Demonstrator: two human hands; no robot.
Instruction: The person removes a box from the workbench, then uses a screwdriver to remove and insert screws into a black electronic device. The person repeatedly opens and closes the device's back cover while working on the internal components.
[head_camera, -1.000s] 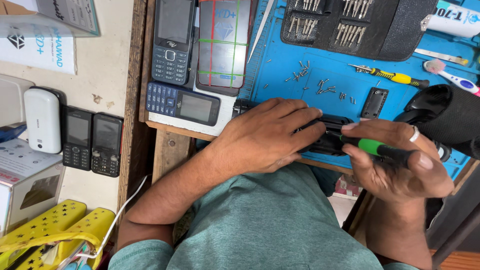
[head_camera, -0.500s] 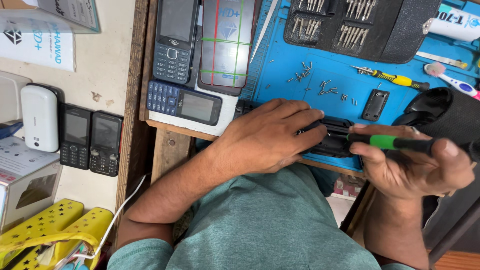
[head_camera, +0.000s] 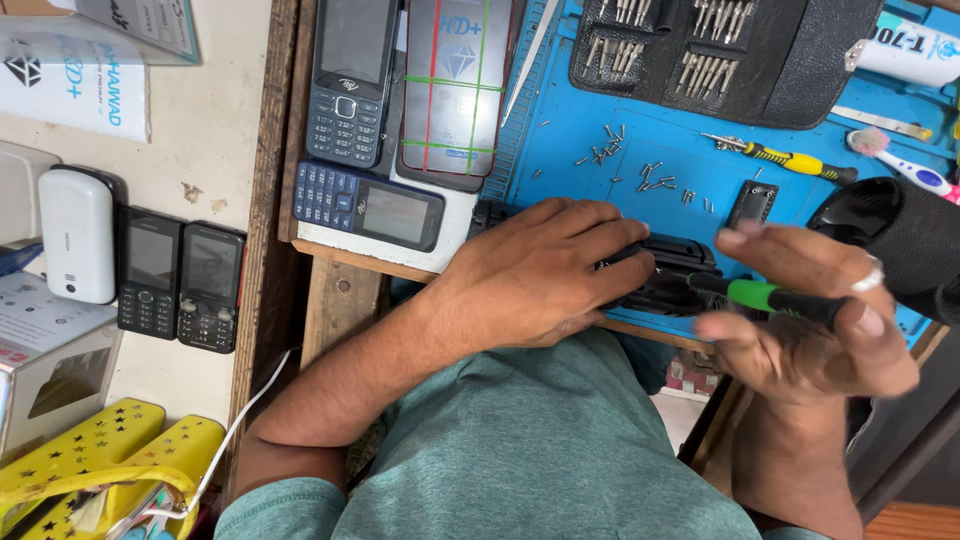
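My left hand (head_camera: 545, 272) presses down on a black phone body (head_camera: 672, 277) at the near edge of the blue work mat (head_camera: 590, 185). My right hand (head_camera: 815, 325) holds a green-handled screwdriver (head_camera: 770, 297), its dark tip pointing left into the phone body. The fingers of that hand are blurred and partly spread around the handle. Most of the phone lies hidden under my left hand.
Several small screws (head_camera: 620, 160) lie loose on the mat, with a yellow screwdriver (head_camera: 785, 158), a small black part (head_camera: 752, 202) and a black bit case (head_camera: 720, 50). Keypad phones (head_camera: 368, 205) and a screen panel (head_camera: 455, 90) sit left. Two black phones (head_camera: 180, 285) and a white one (head_camera: 75, 235) lie further left.
My right hand has turned the screwdriver handle, its fingers spreading and shifting slightly left. My left hand stays pressed on the phone body.
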